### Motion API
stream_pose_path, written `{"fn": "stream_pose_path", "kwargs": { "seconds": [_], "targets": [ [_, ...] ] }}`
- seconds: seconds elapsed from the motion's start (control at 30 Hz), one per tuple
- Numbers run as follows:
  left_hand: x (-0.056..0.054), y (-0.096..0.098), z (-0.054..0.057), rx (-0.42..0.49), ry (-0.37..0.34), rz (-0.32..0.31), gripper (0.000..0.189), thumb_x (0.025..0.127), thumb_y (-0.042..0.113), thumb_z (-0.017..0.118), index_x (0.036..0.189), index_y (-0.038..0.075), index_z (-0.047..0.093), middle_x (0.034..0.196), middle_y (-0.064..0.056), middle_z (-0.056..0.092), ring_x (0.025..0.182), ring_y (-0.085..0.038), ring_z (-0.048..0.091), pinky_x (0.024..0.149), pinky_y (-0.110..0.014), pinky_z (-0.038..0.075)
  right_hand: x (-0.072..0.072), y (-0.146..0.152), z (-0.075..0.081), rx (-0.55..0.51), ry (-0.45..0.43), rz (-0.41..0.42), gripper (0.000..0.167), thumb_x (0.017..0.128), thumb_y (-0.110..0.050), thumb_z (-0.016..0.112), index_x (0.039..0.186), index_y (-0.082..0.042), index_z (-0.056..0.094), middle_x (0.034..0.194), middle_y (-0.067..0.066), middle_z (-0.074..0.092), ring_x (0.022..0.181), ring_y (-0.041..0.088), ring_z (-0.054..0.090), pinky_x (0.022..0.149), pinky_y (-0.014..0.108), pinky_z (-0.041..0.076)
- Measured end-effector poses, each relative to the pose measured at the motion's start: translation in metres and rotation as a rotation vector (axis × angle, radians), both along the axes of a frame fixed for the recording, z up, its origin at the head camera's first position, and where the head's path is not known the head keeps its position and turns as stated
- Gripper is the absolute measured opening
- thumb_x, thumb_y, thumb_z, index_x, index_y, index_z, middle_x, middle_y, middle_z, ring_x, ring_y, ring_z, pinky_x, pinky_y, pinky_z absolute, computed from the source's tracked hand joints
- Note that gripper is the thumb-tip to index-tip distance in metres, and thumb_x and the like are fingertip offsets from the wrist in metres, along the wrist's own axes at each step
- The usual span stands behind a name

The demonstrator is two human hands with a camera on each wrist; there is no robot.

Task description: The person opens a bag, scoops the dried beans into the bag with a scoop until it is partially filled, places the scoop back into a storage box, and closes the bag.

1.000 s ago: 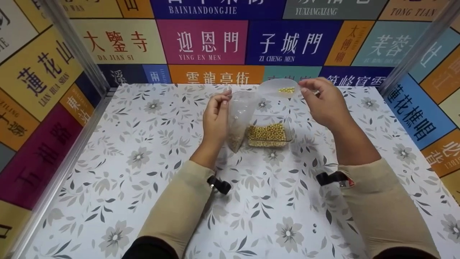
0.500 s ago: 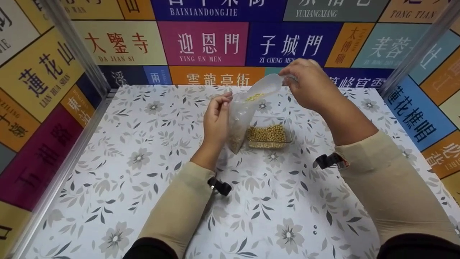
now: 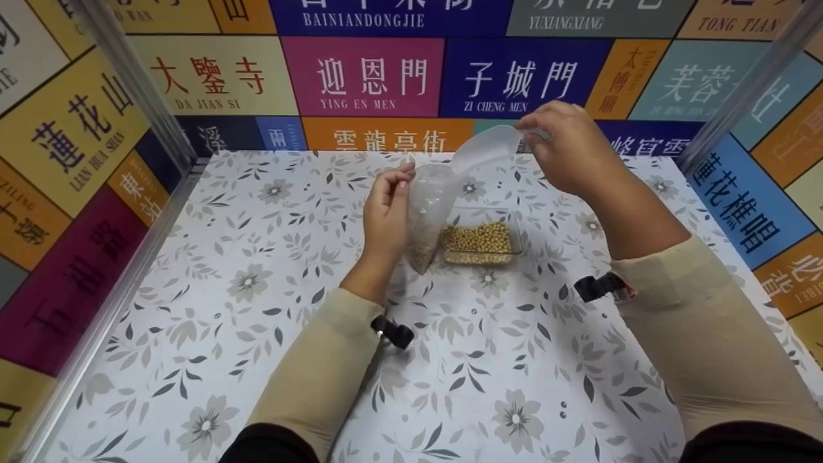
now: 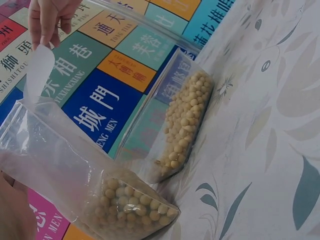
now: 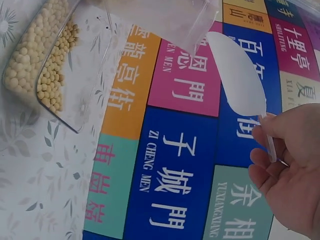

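Observation:
My left hand (image 3: 388,206) holds a clear plastic bag (image 3: 429,206) upright by its side. Soybeans (image 4: 130,205) fill the bag's lower corner, plain in the left wrist view. The right hand (image 3: 569,148) pinches the thin handle of a whitish plastic scoop (image 3: 487,149), tilted with its tip at the bag's mouth. No beans show on the scoop's visible surface (image 5: 240,75) in the right wrist view. Just right of the bag, a clear rectangular container (image 3: 516,225) stands on the table, partly filled with soybeans (image 3: 479,238).
A white cloth with grey flowers and leaves (image 3: 308,270) covers the table. Colourful lettered panels (image 3: 363,74) form a wall along the back, with more at both sides. Metal posts (image 3: 151,83) stand at the back corners.
The right hand has raised the scoop from above the container and tipped it towards the bag. Beans lay on it in both earlier frames; none show now. The left hand and bag stay put.

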State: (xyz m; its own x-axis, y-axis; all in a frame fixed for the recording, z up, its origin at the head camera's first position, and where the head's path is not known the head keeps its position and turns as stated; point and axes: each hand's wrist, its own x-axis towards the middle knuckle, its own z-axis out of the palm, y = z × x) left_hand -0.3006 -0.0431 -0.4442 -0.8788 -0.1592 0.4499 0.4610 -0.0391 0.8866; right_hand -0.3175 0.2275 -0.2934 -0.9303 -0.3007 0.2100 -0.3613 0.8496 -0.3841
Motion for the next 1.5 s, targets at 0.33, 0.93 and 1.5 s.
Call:
{"fn": "stream_pose_path", "kwargs": {
  "seconds": [0.33, 0.93, 1.5],
  "targets": [
    [-0.001, -0.001, 0.000, -0.005, 0.005, -0.005, 0.016, 0.113, 0.010, 0.047, 0.117, 0.005, 0.062, 0.145, -0.010, 0.067, 0.140, -0.014, 0.062, 0.125, -0.025, 0.044, 0.009, 0.026, -0.032, -0.089, -0.060, -0.101, 0.040, 0.115, -0.031, 0.048, 0.147, -0.014, 0.063, 0.156, 0.010, 0.055, 0.151, 0.037, 0.044, 0.123, 0.063, 0.040],
    [-0.002, 0.001, -0.003, 0.003, 0.018, -0.003, 0.016, 0.114, 0.011, 0.048, 0.117, 0.003, 0.061, 0.145, -0.009, 0.068, 0.139, -0.015, 0.063, 0.124, -0.025, 0.046, 0.016, 0.045, -0.099, -0.227, -0.109, -0.176, 0.037, 0.114, -0.026, 0.051, 0.145, -0.011, 0.064, 0.156, 0.015, 0.054, 0.151, 0.039, 0.046, 0.118, 0.062, 0.047],
    [-0.002, 0.000, -0.002, 0.022, 0.008, 0.002, 0.015, 0.112, 0.009, 0.049, 0.116, 0.001, 0.061, 0.145, -0.014, 0.067, 0.139, -0.020, 0.064, 0.124, -0.026, 0.046, 0.009, 0.032, -0.125, 0.097, 0.047, -0.093, 0.028, 0.108, -0.009, 0.059, 0.133, -0.008, 0.072, 0.136, 0.013, 0.065, 0.132, 0.040, 0.055, 0.113, 0.060, 0.049]
  ]
}}
